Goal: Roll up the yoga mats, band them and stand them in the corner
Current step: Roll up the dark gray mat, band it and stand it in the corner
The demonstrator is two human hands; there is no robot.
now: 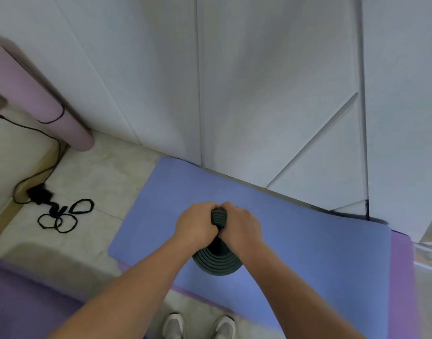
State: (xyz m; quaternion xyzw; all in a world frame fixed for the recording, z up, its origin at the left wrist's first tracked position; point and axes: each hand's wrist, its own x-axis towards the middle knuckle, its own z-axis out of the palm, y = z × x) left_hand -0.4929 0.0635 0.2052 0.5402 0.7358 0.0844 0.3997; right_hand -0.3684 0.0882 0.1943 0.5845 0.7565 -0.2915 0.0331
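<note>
Place: On the pale tiled floor (107,177) beside white panelled cupboard doors (259,94), a person stood over a flat blue foam yoga mat (307,253), grey trainers (173,325) just showing at the bottom edge.
Dark roll: A rolled dark grey ribbed yoga mat (218,261) stood on end on the blue mat, its layers telescoped wider at the base than at the top.
Left hand: The left hand (197,225) was clenched round the roll's upper end.
Right hand: The right hand (241,227) was wrapped tightly round the same end from the other side, thumbs meeting at the top.
Reason for hold: Both fists appeared to be squeezing the coil upright to tighten it, likely ahead of banding; no band showed on it.
Bands: Several black elastic loops (63,220) lay on the tiles well to the left, beside a black plug and cable (38,194).
Finished mat: A rolled pink mat (38,94), ringed by a black band, leaned in the left corner.
Still to do: A purple mat (402,277) lay flat under the blue one.
</note>
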